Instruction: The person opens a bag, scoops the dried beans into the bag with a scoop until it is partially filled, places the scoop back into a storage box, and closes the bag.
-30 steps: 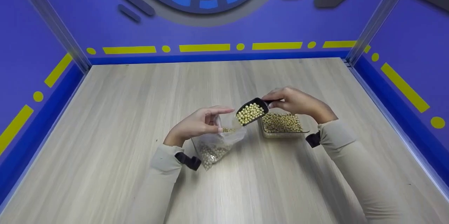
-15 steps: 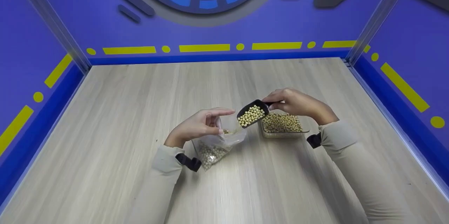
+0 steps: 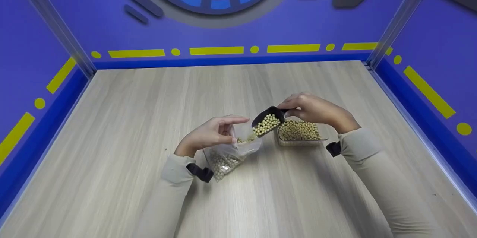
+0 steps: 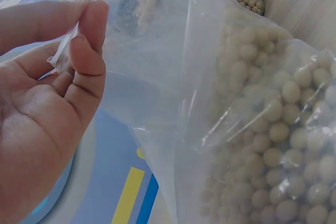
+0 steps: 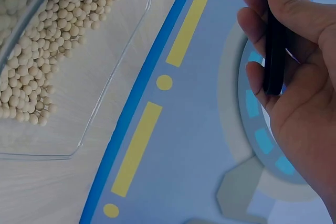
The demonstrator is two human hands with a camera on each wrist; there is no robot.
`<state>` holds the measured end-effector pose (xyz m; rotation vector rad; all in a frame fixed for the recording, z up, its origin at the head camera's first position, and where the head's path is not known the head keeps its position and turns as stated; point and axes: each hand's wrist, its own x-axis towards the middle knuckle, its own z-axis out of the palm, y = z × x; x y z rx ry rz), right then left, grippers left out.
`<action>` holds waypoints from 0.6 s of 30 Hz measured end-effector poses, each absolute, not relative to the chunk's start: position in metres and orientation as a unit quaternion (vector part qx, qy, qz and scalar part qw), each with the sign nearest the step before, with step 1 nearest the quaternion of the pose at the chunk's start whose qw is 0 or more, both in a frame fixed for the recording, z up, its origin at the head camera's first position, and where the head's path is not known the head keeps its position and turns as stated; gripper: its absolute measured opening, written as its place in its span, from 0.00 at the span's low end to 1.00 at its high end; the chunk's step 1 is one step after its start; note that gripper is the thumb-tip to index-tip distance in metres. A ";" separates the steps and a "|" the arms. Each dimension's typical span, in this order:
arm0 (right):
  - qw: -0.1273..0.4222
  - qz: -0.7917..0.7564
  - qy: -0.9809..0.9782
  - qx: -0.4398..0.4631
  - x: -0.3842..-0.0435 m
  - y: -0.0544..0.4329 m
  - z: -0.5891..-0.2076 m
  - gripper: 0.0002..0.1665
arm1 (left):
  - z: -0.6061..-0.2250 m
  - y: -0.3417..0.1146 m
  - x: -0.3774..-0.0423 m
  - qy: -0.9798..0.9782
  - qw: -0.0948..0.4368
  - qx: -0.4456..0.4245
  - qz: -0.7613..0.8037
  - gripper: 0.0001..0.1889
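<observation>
My left hand (image 3: 208, 132) pinches the rim of a clear plastic bag (image 3: 248, 149), thumb and fingers spread at its mouth. Round pale yellow beans (image 4: 281, 156) fill the bag's lower part. In my right hand (image 3: 309, 108) is a black scoop (image 3: 265, 113), gripped by its handle (image 5: 274, 51). The scoop tilts down to the left over the bag's mouth, still bearing many beans (image 3: 267, 124), and some show at its lip and in the opening below. Close to the right stands a clear rectangular container (image 3: 300, 143) of the same beans.
The container (image 5: 113, 85) sits on the wood-grain table (image 3: 130, 119) beneath my right wrist. Blue panels (image 3: 223, 37) with yellow marks wall the table at the back and both sides, with metal posts (image 3: 56, 25) at the corners.
The scoop has dipped slightly lower toward the bag's mouth. Fewer beans lie in it, and more show in the bag's opening. My left hand has hardly moved.
</observation>
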<state>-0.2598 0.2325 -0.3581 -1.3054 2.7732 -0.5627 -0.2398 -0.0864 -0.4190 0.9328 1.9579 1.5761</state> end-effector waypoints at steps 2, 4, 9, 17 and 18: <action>0.009 -0.173 0.891 -0.420 -0.260 0.232 -0.357 0.18 | -0.419 -0.087 -0.240 0.711 0.228 0.340 0.571 0.34; 0.007 -0.169 0.891 -0.421 -0.259 0.231 -0.357 0.18 | -0.419 -0.087 -0.240 0.712 0.227 0.342 0.569 0.33; 0.000 -0.160 0.893 -0.421 -0.259 0.231 -0.355 0.18 | -0.419 -0.088 -0.240 0.711 0.228 0.343 0.569 0.33; 0.000 -0.184 0.887 -0.423 -0.261 0.235 -0.354 0.17 | -0.418 -0.088 -0.240 0.724 0.213 0.349 0.556 0.33; 0.002 -0.191 0.887 -0.421 -0.261 0.235 -0.354 0.17 | -0.418 -0.089 -0.240 0.725 0.213 0.347 0.556 0.33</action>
